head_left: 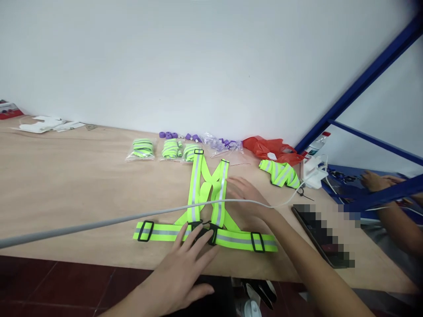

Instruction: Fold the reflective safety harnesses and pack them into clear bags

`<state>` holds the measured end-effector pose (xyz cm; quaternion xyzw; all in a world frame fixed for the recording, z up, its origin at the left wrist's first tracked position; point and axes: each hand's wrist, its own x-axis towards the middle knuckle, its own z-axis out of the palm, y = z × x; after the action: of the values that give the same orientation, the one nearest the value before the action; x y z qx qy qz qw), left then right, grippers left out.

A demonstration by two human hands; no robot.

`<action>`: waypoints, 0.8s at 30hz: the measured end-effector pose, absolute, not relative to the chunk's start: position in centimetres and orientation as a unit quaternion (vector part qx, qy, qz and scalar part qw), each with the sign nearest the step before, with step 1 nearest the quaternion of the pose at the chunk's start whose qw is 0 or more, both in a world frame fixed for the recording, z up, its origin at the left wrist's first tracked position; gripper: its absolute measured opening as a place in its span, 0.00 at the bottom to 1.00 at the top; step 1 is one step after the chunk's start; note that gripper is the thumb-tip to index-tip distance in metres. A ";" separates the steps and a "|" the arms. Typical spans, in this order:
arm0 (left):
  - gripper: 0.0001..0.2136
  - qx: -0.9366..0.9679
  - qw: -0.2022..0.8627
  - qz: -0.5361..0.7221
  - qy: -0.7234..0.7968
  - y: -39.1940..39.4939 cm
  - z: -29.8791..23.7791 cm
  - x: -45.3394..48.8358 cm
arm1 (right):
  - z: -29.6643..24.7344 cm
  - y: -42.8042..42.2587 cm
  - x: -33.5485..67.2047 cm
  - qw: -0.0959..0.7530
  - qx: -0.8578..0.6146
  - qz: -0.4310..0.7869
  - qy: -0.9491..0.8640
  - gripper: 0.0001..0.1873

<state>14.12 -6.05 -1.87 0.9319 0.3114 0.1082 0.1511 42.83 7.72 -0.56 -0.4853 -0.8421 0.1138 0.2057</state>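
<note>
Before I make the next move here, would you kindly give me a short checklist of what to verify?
1. Reflective harness spread out on the table, straps visible: ok.
2. Left hand at the black buckle, fingers spread over it: ok.
3. Buckle fully fastened: cannot tell, the fingers partly cover it.
4. Right hand touching the harness's upright strap: cannot tell, it is blurred beside it.
5. View of the harness unobstructed: not ok, the grey cable crosses in front of it.
6. Black sliders visible on both sides of the waist strap: ok.
</note>
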 end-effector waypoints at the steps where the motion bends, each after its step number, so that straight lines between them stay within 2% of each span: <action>1: 0.38 0.929 0.154 0.097 0.323 -6.1 -2.3 14.4 | -0.6 9.6 42.7 0.219 -0.496 0.117 -0.832 0.22; 3: 0.40 0.926 0.158 0.077 0.333 -6.1 -3.0 14.5 | -0.8 13.2 42.4 0.247 -0.556 0.124 -0.784 0.21; 8: 0.44 0.940 0.131 0.055 0.309 -6.2 -4.6 14.0 | -1.5 19.7 41.8 0.223 -0.588 0.131 -0.766 0.19; 13: 0.33 0.950 0.026 0.113 0.291 -6.8 -7.4 13.4 | -1.9 21.6 42.2 0.163 -0.586 0.147 -0.780 0.13; 18: 0.33 0.948 -0.027 0.147 0.281 -7.3 -8.5 13.3 | -1.4 22.5 42.7 0.112 -0.587 0.162 -0.786 0.09; 21: 0.31 0.944 -0.053 0.164 0.281 -7.4 -8.9 13.6 | -1.1 23.7 42.6 0.096 -0.589 0.168 -0.785 0.09; 24: 0.24 0.921 -0.111 0.216 0.306 -7.4 -8.8 14.1 | -0.9 25.0 42.4 0.082 -0.593 0.170 -0.783 0.12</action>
<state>14.13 -7.45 -8.78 0.9206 0.3056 0.2163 -0.1105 42.41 25.04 -0.89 -0.5933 -0.7826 0.1697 0.0823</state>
